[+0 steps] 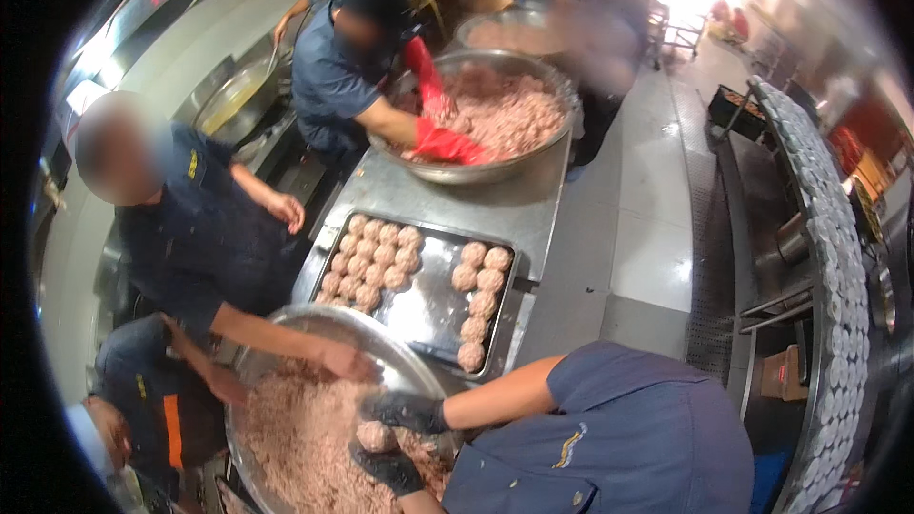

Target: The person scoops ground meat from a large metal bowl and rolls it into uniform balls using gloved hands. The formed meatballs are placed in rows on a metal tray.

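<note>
A large steel bowl (239, 435) of minced meat (307, 435) lies before me. Over its near side my black-gloved left hand (389, 467) cups a round meatball (376, 437). My right hand (403, 412), also in a black glove, is close against the ball's other side; whether its fingers grip the ball is unclear. Beyond the bowl is a metal tray (428, 314) with several rows of meatballs (375, 253) at one side and a shorter group (482, 300) at the other, bare metal between them.
A co-worker's bare hand (350, 360) reaches into my bowl; another person's hand (230, 387) is at its rim. Farther off, a co-worker in red gloves (450, 143) works in a second meat bowl (500, 171). A rack of wrapped items (832, 264) stands at the right.
</note>
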Available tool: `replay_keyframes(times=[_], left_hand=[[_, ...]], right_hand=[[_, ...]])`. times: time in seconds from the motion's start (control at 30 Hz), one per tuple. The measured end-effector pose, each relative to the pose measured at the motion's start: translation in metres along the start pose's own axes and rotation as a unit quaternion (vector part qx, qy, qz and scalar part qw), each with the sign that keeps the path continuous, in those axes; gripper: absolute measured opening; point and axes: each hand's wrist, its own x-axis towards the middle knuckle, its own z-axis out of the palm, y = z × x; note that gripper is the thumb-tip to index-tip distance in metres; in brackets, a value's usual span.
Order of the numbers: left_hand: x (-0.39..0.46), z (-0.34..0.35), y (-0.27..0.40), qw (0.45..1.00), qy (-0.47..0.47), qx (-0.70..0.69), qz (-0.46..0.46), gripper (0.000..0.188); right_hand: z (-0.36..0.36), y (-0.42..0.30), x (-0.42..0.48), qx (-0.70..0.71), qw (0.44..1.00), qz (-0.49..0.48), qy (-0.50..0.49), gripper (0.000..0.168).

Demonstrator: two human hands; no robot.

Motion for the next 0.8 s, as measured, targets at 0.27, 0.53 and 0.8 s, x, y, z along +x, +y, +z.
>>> replay_keyframes(times=[0.27,0.53,0.8], left_hand=[[-0.026,0.043,0.055,0.783,-0.155,0.47,0.377,0.035],[-0.009,0.02,0.016,0.836,-0.093,0.394,0.37,0.043],[-0.008,0.0,0.021,0.994,0.024,-0.088,-0.063,0.027]], right_hand=[[0.027,-0.014,-0.028,0.188,0.945,0.259,0.066,0.03],[0.046,-0.01,-0.021,-0.04,0.981,0.156,0.111,0.026],[0.037,-0.035,-0.025,-0.137,0.988,-0.04,0.061,0.028]])
